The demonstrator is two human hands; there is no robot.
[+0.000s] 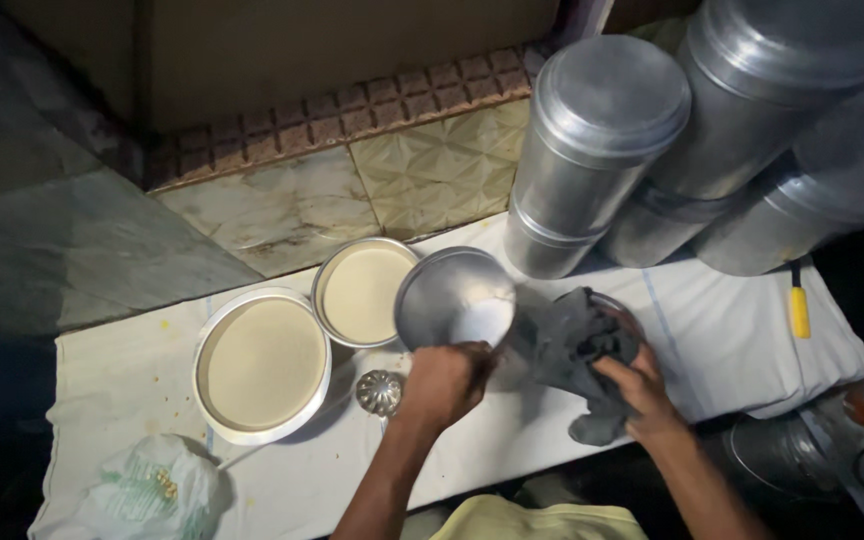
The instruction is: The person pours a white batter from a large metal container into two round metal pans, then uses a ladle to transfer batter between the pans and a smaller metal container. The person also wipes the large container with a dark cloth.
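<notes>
Wiping steel plate [455,297]: left hand [444,380] grip closed on rim, right hand [640,385] at 3 o'clock clutching dark cloth [577,345]; two filled pans [262,362] at 9 o'clock appear done.

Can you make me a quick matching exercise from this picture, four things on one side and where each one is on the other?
Things:
1. round metal lid
2. dark grey cloth
3. large round pan
4. plastic bag

Places or states:
A. at the near left corner of the white cloth
B. gripped by the left hand
C. under the right hand
D. filled with pale batter, left of the smaller pan

Pairs: 1-B, 2-C, 3-D, 4-A
</notes>
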